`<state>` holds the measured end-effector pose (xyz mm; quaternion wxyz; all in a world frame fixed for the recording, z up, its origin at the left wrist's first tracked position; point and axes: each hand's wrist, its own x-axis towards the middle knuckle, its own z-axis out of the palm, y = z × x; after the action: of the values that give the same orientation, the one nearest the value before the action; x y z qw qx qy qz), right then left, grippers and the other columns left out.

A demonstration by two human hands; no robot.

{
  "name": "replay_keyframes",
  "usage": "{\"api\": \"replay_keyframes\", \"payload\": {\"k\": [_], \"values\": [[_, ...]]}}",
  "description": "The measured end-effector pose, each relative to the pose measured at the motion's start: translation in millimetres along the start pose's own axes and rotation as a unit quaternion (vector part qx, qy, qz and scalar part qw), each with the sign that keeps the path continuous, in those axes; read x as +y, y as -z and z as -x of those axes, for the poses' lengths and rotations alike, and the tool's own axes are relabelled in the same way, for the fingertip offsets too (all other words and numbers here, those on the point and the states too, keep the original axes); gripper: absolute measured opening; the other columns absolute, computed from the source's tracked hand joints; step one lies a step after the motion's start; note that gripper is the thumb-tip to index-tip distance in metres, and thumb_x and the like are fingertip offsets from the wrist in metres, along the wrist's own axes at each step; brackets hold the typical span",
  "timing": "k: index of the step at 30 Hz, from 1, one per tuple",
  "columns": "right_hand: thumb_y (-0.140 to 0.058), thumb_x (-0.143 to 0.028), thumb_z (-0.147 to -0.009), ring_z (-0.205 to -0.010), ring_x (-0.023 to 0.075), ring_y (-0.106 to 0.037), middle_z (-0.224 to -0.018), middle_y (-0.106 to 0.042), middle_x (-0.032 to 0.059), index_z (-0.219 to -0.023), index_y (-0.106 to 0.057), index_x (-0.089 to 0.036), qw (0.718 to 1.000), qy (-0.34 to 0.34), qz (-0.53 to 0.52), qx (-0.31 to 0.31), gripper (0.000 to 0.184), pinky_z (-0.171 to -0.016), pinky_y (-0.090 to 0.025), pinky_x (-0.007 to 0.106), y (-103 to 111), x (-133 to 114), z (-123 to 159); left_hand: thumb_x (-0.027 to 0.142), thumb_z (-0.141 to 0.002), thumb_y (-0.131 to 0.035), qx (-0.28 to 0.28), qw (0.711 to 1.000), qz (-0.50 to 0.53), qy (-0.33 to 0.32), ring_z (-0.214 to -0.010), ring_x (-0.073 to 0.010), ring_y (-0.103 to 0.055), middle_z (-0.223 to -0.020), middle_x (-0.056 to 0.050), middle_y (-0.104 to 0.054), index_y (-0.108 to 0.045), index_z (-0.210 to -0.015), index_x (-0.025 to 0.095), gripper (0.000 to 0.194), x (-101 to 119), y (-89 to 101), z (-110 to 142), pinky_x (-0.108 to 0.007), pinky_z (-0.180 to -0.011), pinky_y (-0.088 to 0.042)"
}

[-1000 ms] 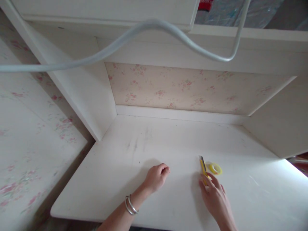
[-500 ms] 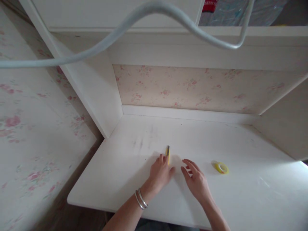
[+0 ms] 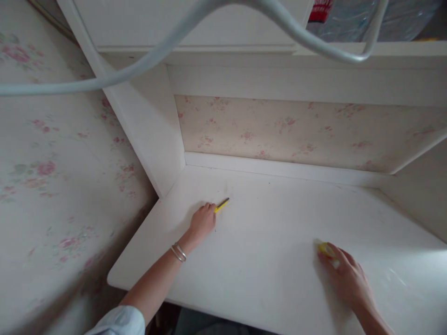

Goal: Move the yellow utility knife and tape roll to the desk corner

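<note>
My left hand [image 3: 202, 222], with two silver bangles at the wrist, is closed around a yellow utility knife [image 3: 222, 204] whose tip points up and to the right over the white desk [image 3: 265, 260]. My right hand [image 3: 344, 274] lies on the desk at the right with its fingers on a small yellow tape roll [image 3: 325, 250]. The roll is partly hidden by the fingertips and smeared by motion.
The desk sits in a white alcove with flowered wallpaper [image 3: 286, 130] at the back and a white side panel [image 3: 153, 135] on the left. A pale cable [image 3: 174, 42] hangs across the top of the view. A wallpapered wall runs along the left.
The knife passed from my right hand to my left, which carried it to the left rear of the desk. My right hand moved back right onto the tape roll.
</note>
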<state>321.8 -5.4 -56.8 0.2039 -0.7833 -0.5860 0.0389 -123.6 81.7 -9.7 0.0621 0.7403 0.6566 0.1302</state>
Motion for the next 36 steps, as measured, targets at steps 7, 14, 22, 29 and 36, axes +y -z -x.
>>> {"api": "replay_keyframes", "payload": {"k": [7, 14, 22, 29, 36], "values": [[-0.036, -0.063, -0.079, -0.094, 0.0308, -0.058, -0.114, -0.058, 0.0119, -0.129, -0.047, -0.024, 0.999, -0.037, 0.006, 0.026, 0.064, -0.077, -0.046, 0.042, -1.9, -11.9, 2.9, 0.017, -0.086, -0.046, 0.023, 0.996, 0.007, 0.083, -0.098, -0.0184, -0.057, -0.109, -0.007, -0.059, -0.055, -0.110, 0.019, 0.026, -50.4, 5.5, -37.5, -0.028, -0.086, -0.043], [-0.051, -0.067, -0.071, -0.088, 0.0296, -0.060, -0.108, -0.061, 0.0098, -0.128, -0.044, -0.023, 0.993, -0.058, -0.090, 0.047, 0.073, -0.074, -0.047, 0.044, -1.6, -16.8, 11.2, 0.020, -0.086, -0.048, 0.045, 0.991, 0.046, 0.119, -0.100, -0.0188, -0.057, -0.118, -0.009, -0.052, -0.054, -0.113, 0.018, 0.028, -68.4, 17.9, -49.6, -0.029, -0.086, -0.044], [-0.072, -0.053, -0.064, -0.092, 0.0230, -0.060, -0.113, -0.060, 0.0095, -0.125, -0.044, -0.026, 0.846, -0.097, -0.511, -0.121, 0.072, -0.077, -0.050, 0.035, -6.8, -139.0, 45.1, 0.025, -0.078, -0.064, -0.007, 0.964, 0.255, -0.082, -0.094, -0.0142, -0.057, -0.119, -0.005, -0.051, -0.048, -0.122, 0.023, 0.047, 11.8, 24.7, 20.7, -0.026, -0.085, -0.047], [-0.068, -0.041, -0.075, -0.101, 0.0218, -0.060, -0.107, -0.065, 0.0052, -0.117, -0.056, -0.027, 0.648, -0.084, -0.686, -0.321, 0.046, -0.085, -0.047, 0.034, -9.7, -236.2, 86.9, 0.024, -0.081, -0.063, -0.007, 0.900, 0.416, -0.132, -0.120, -0.0234, -0.044, -0.128, -0.010, -0.049, -0.045, -0.128, 0.025, 0.050, 78.5, 15.6, 95.7, -0.040, -0.103, -0.037], [-0.068, -0.044, -0.075, -0.100, 0.0216, -0.060, -0.116, -0.062, 0.0080, -0.125, -0.050, -0.026, 0.665, -0.049, -0.648, -0.368, 0.057, -0.088, -0.046, 0.037, -8.8, -234.1, 88.0, 0.026, -0.082, -0.062, 0.001, 0.930, 0.347, -0.121, -0.114, -0.0203, -0.050, -0.122, -0.007, -0.055, -0.047, -0.127, 0.025, 0.048, 56.3, 9.8, 89.3, -0.036, -0.100, -0.041]]}}
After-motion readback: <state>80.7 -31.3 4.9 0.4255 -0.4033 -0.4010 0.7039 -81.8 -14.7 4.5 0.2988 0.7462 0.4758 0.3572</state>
